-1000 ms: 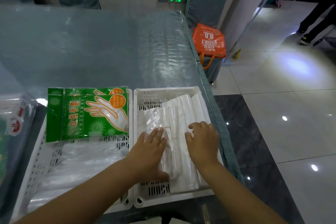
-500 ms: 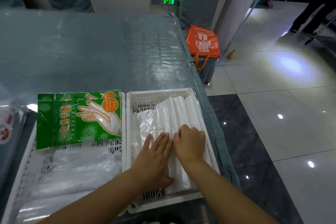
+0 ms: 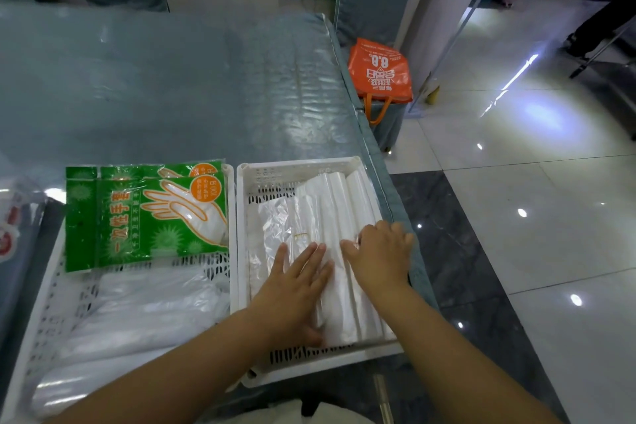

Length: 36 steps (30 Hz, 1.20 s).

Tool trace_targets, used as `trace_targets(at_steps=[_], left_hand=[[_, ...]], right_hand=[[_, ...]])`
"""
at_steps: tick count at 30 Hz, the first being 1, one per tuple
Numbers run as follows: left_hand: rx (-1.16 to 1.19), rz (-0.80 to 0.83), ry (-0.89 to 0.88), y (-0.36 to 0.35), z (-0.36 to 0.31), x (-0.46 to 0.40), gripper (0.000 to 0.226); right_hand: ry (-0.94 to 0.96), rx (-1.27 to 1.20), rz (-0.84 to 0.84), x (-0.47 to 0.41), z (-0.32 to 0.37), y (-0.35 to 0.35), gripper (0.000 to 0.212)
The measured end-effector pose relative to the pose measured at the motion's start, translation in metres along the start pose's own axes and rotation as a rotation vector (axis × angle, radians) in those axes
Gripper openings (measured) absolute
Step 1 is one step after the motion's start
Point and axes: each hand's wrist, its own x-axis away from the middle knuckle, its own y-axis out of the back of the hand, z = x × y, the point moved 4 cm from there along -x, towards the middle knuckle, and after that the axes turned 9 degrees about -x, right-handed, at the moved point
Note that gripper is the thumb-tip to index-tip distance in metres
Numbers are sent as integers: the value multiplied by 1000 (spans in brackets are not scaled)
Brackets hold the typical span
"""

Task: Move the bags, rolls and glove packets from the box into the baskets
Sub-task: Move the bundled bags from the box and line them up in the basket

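Two white plastic baskets stand side by side at the table's near edge. The right basket holds white plastic rolls and a crinkled clear bag bundle. My left hand lies flat on the rolls, fingers spread. My right hand presses on the rolls near the basket's right wall, fingers curled over their edge. The left basket holds green glove packets at its far end and clear plastic bags nearer me.
A clear bag with red print sits at the far left. The table wears a shiny plastic cover. An orange tote hangs on a chair beyond the table's right edge. Tiled floor lies to the right.
My right hand slid right across the rolls toward the basket's right wall. My left hand stayed pressed on the rolls. The view shifted slightly.
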Motion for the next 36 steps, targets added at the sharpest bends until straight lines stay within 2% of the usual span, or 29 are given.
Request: trace_targets(at_steps=[7, 14, 19, 24, 28, 32, 36], left_hand=[[-16, -4, -7, 0, 0, 1, 114], [52, -37, 12, 9, 4, 1, 101], [95, -98, 4, 24, 9, -8, 85], [120, -144, -35, 36, 11, -26, 75], [34, -164, -163, 35, 12, -37, 65], [-1, -212, -232, 38, 14, -47, 57], [17, -254, -239, 39, 20, -52, 56]], right_hand=[[-120, -181, -93, -5, 2, -2, 27], [-7, -185, -218, -16, -9, 16, 24], [49, 40, -99, -26, -1, 15, 23], [-49, 0, -72, -31, 9, 11, 16], [-28, 17, -85, -43, 12, 12, 11], [78, -16, -68, -50, 16, 13, 14], [27, -82, 21, -56, 14, 9, 28]])
